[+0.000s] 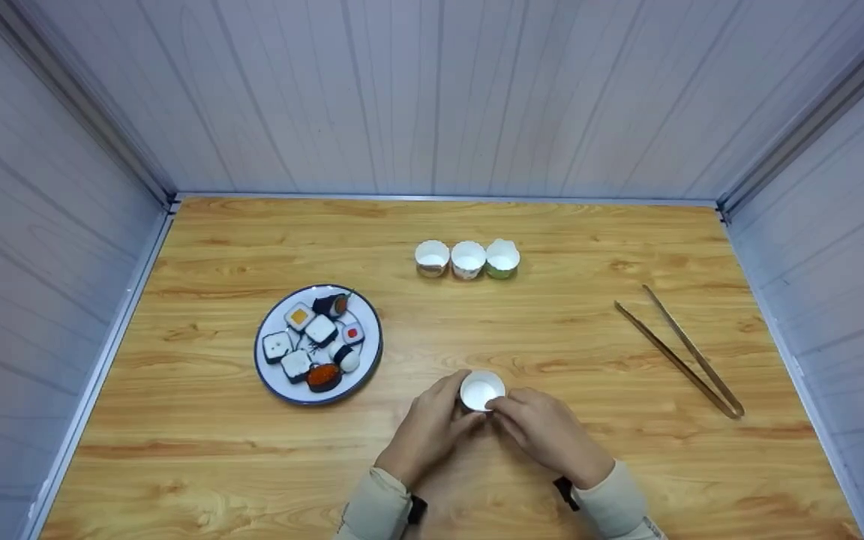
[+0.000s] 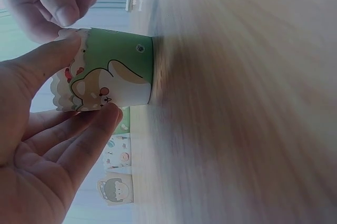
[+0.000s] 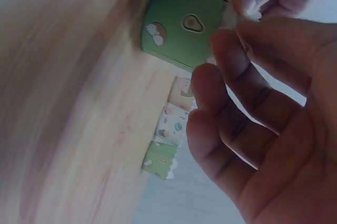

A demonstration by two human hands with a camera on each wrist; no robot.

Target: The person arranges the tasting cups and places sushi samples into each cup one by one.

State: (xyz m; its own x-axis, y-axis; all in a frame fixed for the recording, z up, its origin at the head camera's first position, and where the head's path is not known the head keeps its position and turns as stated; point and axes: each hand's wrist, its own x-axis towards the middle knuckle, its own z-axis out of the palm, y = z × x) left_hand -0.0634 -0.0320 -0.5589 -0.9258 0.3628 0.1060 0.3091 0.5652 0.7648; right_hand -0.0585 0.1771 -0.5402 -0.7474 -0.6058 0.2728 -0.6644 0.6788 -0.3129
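Note:
A green paper baking cup [image 2: 118, 55] with scalloped rim and a cartoon dog stands upright on the table, its white inside facing up in the head view. My left hand [image 1: 429, 426] holds its left side, thumb on the near side and fingers reaching around the far side. At the near right of the rim, my right hand [image 1: 546, 430] pinches the cup's edge between thumb and index finger. The right wrist view shows its other fingers loosely bent beside the green wall [image 3: 179, 26], which bears an avocado-like print.
Three similar paper cups stand in a row farther back: a beige one [image 1: 432, 259], a white patterned one [image 1: 469, 260] and a green one [image 1: 503, 259]. Left lies a blue-rimmed plate [image 1: 282, 386] of sushi pieces. Metal tongs [image 1: 702, 386] lie spread at right. Panels [image 1: 432, 97] wall the table.

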